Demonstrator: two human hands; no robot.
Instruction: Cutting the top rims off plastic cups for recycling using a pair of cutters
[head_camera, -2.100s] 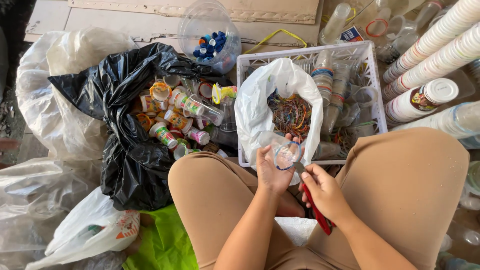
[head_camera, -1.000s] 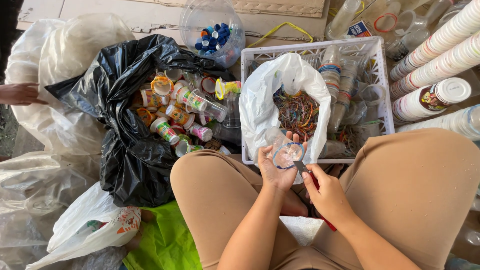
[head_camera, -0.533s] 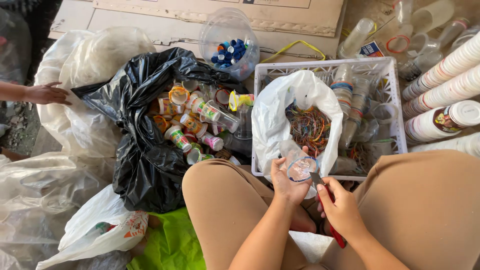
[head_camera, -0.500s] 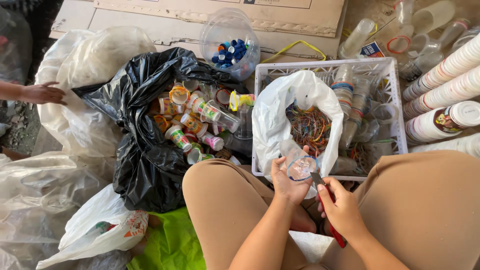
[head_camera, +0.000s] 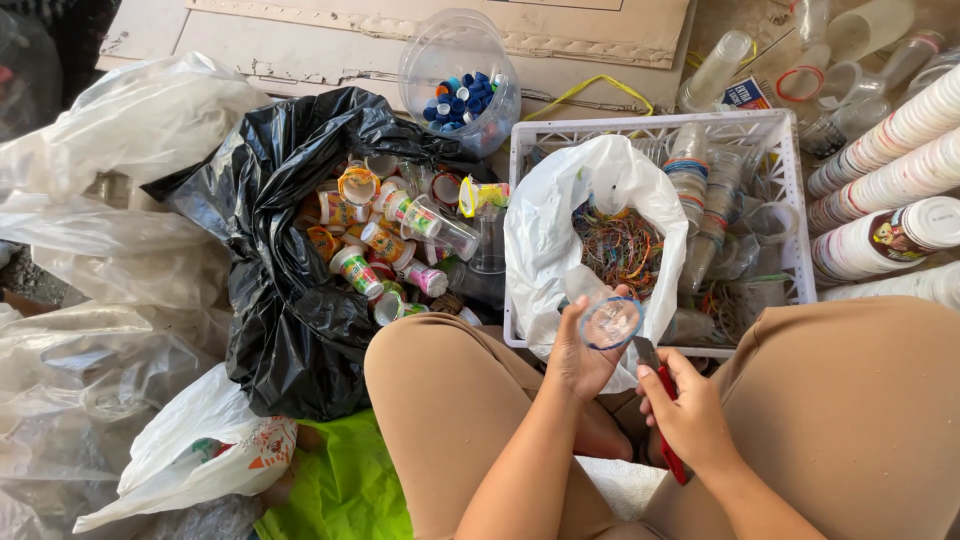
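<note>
Head view: left hand (head_camera: 578, 355) pinches a light, flimsy clear plastic cup (head_camera: 608, 322) by its rim; right hand (head_camera: 688, 420) grips a red-handled cutter (head_camera: 662, 420).

Flattened cardboard (head_camera: 300, 40) lies along the top over what looks like bare floor.

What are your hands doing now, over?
Left hand holds clear cup. Right hand grips red cutter, blade at cup rim. White bag of rubber bands just ahead, nothing blocking.
</note>
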